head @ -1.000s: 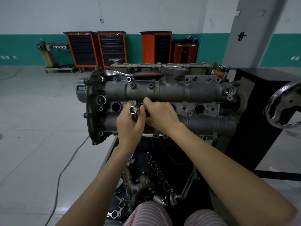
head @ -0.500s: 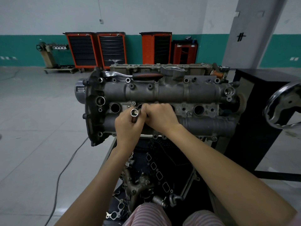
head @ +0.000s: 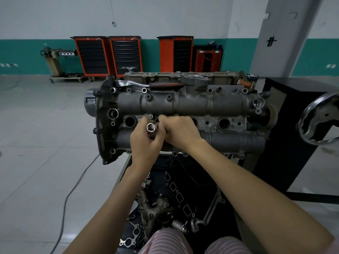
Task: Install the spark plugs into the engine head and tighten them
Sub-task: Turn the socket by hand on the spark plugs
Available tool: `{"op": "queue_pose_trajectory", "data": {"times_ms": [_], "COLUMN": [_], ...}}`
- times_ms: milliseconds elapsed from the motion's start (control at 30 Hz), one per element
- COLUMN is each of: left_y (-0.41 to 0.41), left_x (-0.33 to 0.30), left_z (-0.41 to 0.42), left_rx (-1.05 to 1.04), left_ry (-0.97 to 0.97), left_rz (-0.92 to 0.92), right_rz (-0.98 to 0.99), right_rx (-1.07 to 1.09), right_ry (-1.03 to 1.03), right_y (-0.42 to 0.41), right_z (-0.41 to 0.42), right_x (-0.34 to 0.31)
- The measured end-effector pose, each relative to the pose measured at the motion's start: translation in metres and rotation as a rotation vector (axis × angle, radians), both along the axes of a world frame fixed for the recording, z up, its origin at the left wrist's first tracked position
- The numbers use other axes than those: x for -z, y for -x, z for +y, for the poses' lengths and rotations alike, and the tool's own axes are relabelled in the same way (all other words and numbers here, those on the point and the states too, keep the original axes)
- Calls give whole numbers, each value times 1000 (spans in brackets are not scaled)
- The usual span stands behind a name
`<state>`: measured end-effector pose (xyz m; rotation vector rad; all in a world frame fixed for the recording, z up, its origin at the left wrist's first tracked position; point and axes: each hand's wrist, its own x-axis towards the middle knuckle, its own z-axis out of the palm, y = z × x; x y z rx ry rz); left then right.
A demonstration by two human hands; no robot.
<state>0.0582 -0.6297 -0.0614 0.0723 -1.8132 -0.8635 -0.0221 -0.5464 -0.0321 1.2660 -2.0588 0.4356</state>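
- Left hand [head: 146,142]: fingers curled around a socket [head: 151,127], which stands just above the thumb.
- Right hand [head: 180,132]: knuckles up, fingers curled down, touching the left fingertips.

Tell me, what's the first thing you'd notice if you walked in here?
The big grey engine head fills the middle, with round dark holes along it. Right in front of it, the left hand grips a shiny metal socket while the right hand curls beside it, over the holes. Behind, bright orange tool cabinets stand against the green-striped wall.
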Motion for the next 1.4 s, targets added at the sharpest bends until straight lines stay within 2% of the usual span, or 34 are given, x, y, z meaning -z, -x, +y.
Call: {"op": "queue_pose_trajectory", "data": {"times_ms": [167,267,600,833,1200,1400], "left_y": [3,3,4,3,1,6], "left_x": [-2,0,3,-1,1,1], "left_z": [1,0,-1,1,1,-1], "left_rx": [-76,-78,-43,-77,-29,-72], "left_ry": [31,62,31,100,45,31], "left_rz": [-14,0,34,49,45,14], "right_rz": [0,-10,2,-22,-4,-31], "right_rx": [11,37,4,-5,2,28], "right_ry": [85,-15,-29,76,-62,-3], "right_y": [-4,0,1,-4,1,-1], "right_z": [1,1,1,3,1,1], "right_x": [-1,2,1,-3,0,0]}}
